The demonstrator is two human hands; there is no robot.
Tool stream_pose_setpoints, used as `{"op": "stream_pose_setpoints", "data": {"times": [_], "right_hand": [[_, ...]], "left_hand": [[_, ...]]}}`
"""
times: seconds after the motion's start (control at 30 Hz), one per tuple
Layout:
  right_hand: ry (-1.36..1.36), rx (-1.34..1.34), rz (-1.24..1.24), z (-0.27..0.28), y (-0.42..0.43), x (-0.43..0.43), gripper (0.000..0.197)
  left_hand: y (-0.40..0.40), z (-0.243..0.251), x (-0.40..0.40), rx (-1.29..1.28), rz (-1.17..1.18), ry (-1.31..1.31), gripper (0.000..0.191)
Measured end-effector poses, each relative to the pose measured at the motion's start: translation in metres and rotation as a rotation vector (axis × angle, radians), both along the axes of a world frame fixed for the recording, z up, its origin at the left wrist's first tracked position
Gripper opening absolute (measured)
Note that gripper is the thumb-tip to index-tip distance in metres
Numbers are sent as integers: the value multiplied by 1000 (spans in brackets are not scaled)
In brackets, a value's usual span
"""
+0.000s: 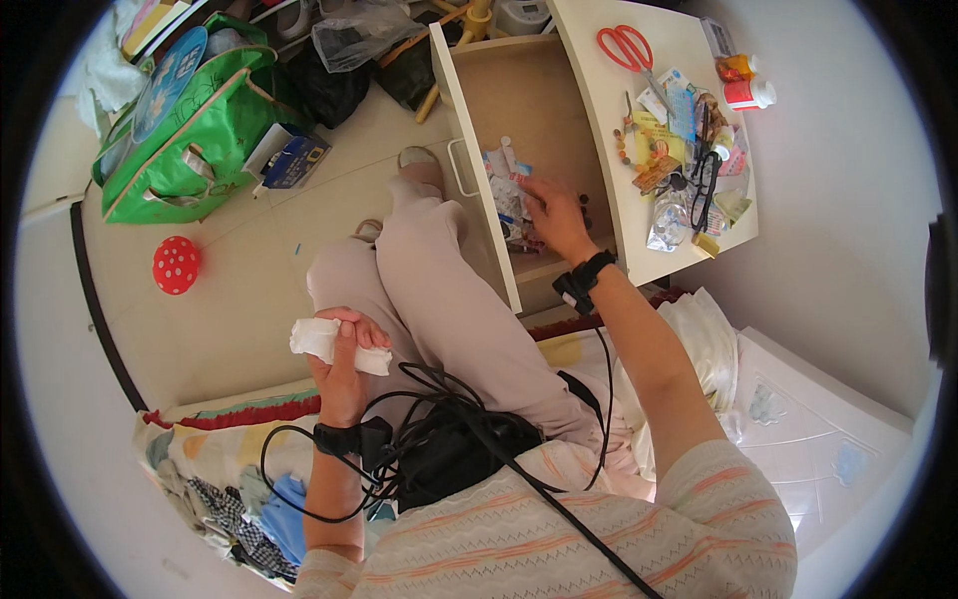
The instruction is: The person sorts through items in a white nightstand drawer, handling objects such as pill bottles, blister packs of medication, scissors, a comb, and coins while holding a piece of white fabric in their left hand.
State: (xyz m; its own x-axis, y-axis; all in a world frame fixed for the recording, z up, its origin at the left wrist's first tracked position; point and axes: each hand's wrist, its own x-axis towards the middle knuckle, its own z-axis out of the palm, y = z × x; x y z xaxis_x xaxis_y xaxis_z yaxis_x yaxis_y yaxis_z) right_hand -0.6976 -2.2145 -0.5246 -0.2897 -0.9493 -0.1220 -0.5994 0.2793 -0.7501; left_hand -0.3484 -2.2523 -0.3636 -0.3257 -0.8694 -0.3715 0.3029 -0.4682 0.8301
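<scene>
My left hand (348, 348) grips a folded white tissue or cloth (318, 338) above my lap. My right hand (557, 213) reaches into the pulled-out drawer (516, 82) of a cream cabinet. Its fingertips are over or touching a small heap of items against the drawer's front panel. In that heap are silver blister packs (507, 196), small packets (498, 159) and a white round-ended piece (506, 142). Some dark round things (585, 210) show just beyond the hand. Whether my right fingers pinch anything is hidden.
Red-handled scissors (627, 51), a bead bracelet (621, 142), packets and two pill bottles (748, 95) crowd the cabinet top (599, 19). A green bag (179, 142), an open blue box (293, 161) and a red dotted balloon (177, 265) are on the floor. Black cables (441, 389) cross my lap.
</scene>
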Motion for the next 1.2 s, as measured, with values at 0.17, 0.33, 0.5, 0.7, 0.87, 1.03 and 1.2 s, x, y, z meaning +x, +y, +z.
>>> {"op": "stream_pose_setpoints", "data": {"times": [0.17, 0.33, 0.5, 0.7, 0.87, 1.03, 1.2], "right_hand": [[348, -118, -96, -29, -39, -21, 39], [265, -72, 186, -29, -53, 23, 41], [-54, 81, -29, 4, -17, 23, 34], [149, 306, -453, -38, 43, -34, 46], [455, 229, -129, -24, 33, 30, 47], [-32, 173, -148, -10, 23, 25, 39], [420, 431, -353, -20, 30, -21, 46]], "left_hand": [[2, -1, -6, 10, -1, 23, 11], [3, -2, -3, 21, 22, 15, 11], [1, -2, -2, -9, 10, 3, 11], [-2, -3, -5, 16, 7, 78, 10], [-1, -5, 4, -2, 29, 86, 11], [0, -5, 7, 19, 7, 118, 11], [-3, -3, 1, 14, 20, 137, 8]]}}
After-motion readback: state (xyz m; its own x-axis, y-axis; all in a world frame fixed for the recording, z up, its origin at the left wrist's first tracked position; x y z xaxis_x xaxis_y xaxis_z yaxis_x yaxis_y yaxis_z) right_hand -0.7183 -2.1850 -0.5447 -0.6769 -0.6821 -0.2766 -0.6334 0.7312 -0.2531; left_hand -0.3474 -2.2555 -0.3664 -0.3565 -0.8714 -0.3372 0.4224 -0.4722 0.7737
